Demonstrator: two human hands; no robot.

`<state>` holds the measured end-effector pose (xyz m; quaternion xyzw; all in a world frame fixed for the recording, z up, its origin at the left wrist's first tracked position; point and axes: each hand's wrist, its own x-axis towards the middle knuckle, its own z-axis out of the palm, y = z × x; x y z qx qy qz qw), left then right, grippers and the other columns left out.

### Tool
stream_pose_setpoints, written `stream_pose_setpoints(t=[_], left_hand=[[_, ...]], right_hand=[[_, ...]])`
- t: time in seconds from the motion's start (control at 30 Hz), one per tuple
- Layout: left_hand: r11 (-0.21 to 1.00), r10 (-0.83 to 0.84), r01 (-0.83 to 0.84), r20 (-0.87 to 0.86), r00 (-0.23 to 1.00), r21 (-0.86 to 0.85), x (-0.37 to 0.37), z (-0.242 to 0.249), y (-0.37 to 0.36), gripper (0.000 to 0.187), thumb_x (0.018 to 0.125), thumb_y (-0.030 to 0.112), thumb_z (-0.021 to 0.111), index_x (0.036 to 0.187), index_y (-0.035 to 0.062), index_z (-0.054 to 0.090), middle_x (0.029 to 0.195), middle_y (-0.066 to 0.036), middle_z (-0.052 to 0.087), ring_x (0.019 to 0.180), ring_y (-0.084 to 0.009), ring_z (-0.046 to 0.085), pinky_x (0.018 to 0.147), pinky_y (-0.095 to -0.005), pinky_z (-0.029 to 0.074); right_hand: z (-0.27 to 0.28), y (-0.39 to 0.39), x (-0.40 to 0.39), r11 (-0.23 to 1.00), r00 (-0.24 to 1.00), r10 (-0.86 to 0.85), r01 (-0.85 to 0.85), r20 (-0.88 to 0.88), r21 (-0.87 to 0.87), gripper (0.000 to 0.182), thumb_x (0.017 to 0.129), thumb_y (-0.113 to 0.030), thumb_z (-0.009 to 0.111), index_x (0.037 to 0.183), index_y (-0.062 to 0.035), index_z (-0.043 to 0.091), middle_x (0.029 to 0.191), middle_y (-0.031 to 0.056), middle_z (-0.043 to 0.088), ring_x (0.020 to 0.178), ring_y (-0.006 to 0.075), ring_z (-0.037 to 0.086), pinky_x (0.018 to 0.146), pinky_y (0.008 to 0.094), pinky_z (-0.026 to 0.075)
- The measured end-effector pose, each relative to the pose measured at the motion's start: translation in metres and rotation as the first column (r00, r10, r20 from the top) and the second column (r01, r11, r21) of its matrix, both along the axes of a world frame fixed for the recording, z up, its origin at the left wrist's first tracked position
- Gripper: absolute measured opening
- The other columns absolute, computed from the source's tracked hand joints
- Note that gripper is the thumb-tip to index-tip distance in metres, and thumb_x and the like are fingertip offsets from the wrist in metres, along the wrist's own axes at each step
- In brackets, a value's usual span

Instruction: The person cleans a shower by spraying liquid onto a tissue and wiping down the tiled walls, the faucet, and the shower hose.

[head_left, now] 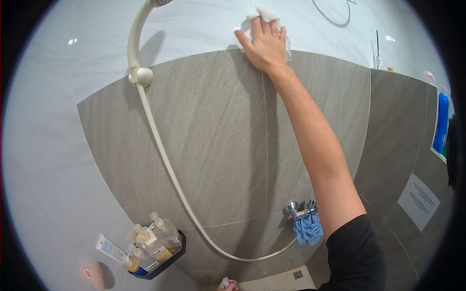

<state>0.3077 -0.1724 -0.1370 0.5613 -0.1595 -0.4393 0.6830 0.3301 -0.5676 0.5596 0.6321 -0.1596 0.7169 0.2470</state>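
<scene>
My right hand (268, 46) is raised high and lies with spread fingers on a thin white wipe (265, 13), holding it to the wall. Crumpled edges of the wipe stick out past the fingertips and along the hand's right side. The hand is at the border between the white marbled tiles (204, 24) and the grey tiles (208, 126). Low in the view, my left hand (228, 286) is mostly cut off by the frame edge. Its fingers are closed around a small white thing that I cannot make out.
A white shower hose (165, 155) hangs from its holder (142, 76) to a mixer tap (291, 208), where a blue mesh sponge (307, 229) hangs. A black corner shelf (165, 264) carries several bottles and a tube. On the right wall is a printed sheet (419, 201).
</scene>
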Motion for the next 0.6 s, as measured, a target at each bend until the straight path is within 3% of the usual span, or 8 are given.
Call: stream_pose_setpoints(t=[0.07, 0.13, 0.17, 0.23, 0.4, 0.53, 0.57, 0.6], left_hand=[[0.993, 0.116, -0.115, -0.006, 0.993, 0.031, 0.009, -0.054, -0.031, 0.008, 0.101, 0.015, 0.053, 0.106, 0.009, 0.054, 0.074, 0.005, 0.047, 0.063, -0.006, 0.045, 0.054, -0.023, 0.039], [0.795, -0.175, -0.413, 0.819, 0.546, 0.445, 0.02, -0.262, -0.08, 0.007, 0.101, 0.017, 0.054, 0.104, 0.0105, 0.055, 0.075, 0.006, 0.047, 0.064, -0.0058, 0.045, 0.054, -0.0225, 0.038], [0.792, -0.189, -0.407, 0.817, 0.545, 0.455, 0.036, -0.22, -0.049, 0.007, 0.101, 0.017, 0.054, 0.104, 0.0105, 0.055, 0.075, 0.006, 0.047, 0.064, -0.0058, 0.045, 0.054, -0.0225, 0.038], [0.98, -0.199, 0.2, 0.023, 0.98, -0.014, 0.029, -0.053, -0.019, 0.013, 0.1, 0.02, 0.055, 0.107, 0.0089, 0.057, 0.077, 0.005, 0.048, 0.067, -0.0065, 0.046, 0.056, -0.0233, 0.039], [0.966, -0.194, 0.129, 0.303, 0.933, 0.224, 0.048, -0.09, -0.049, 0.019, 0.099, 0.023, 0.056, 0.11, 0.0074, 0.058, 0.079, 0.002, 0.051, 0.068, -0.0088, 0.048, 0.06, -0.0256, 0.041], [0.696, -0.343, -0.623, 0.928, 0.149, 0.357, 0.033, -0.25, -0.078, 0.019, 0.099, 0.023, 0.057, 0.11, 0.0076, 0.058, 0.081, 0.001, 0.053, 0.069, -0.0103, 0.049, 0.062, -0.0272, 0.042], [0.697, -0.336, -0.626, 0.931, 0.146, 0.35, 0.027, -0.172, -0.04, 0.019, 0.099, 0.023, 0.057, 0.11, 0.0076, 0.058, 0.081, 0.001, 0.053, 0.069, -0.0103, 0.049, 0.062, -0.0272, 0.042], [0.878, -0.035, -0.337, 0.747, 0.664, 0.34, 0.018, -0.076, -0.023, 0.02, 0.099, 0.024, 0.058, 0.11, 0.008, 0.059, 0.082, 0.0, 0.054, 0.07, -0.0106, 0.05, 0.063, -0.0275, 0.043]], right_hand=[[0.003, 0.013, 0.005, 0.999, 0.999, 0.036, -0.036, -0.028, -0.014, 0.082, 0.098, -0.066, 0.028, 0.155, -0.0077, 0.028, 0.161, 0.0178, 0.026, 0.151, 0.0375, 0.014, 0.123, 0.0515, 0.002], [-0.003, 0.03, 0.007, 0.997, 0.987, -0.01, -0.003, -0.161, -0.081, 0.082, 0.097, -0.067, 0.028, 0.154, -0.0075, 0.03, 0.161, 0.0156, 0.026, 0.152, 0.0354, 0.013, 0.124, 0.0507, 0.002], [-0.013, 0.036, 0.013, 0.998, 0.987, -0.014, 0.003, -0.161, -0.069, 0.082, 0.097, -0.067, 0.028, 0.154, -0.0075, 0.03, 0.161, 0.0156, 0.026, 0.152, 0.0354, 0.013, 0.124, 0.0507, 0.002], [-0.04, 0.051, 0.022, 0.988, 0.956, -0.027, -0.02, -0.292, -0.156, 0.082, 0.097, -0.068, 0.027, 0.152, -0.0067, 0.034, 0.16, 0.0137, 0.029, 0.151, 0.0316, 0.016, 0.124, 0.0489, 0.005], [-0.127, 0.07, -0.004, 0.975, 0.757, -0.059, -0.097, -0.651, -0.201, 0.081, 0.098, -0.069, 0.024, 0.151, -0.0083, 0.038, 0.155, 0.0141, 0.038, 0.15, 0.0265, 0.022, 0.124, 0.0463, 0.009], [-0.129, 0.048, -0.024, 0.975, 0.64, -0.093, -0.097, -0.763, -0.2, 0.075, 0.1, -0.066, 0.022, 0.15, -0.0132, 0.04, 0.154, 0.0128, 0.04, 0.15, 0.0239, 0.023, 0.124, 0.0435, 0.009], [-0.117, 0.038, -0.025, 0.957, 0.71, -0.108, -0.115, -0.696, -0.265, 0.074, 0.099, -0.068, 0.02, 0.149, -0.0174, 0.043, 0.156, 0.0095, 0.039, 0.15, 0.0258, 0.024, 0.125, 0.0444, 0.009], [-0.104, 0.025, -0.032, 0.97, 0.757, -0.133, -0.033, -0.64, -0.241, 0.072, 0.1, -0.066, 0.022, 0.151, -0.0185, 0.04, 0.158, 0.0093, 0.036, 0.15, 0.0263, 0.022, 0.125, 0.0447, 0.008]])
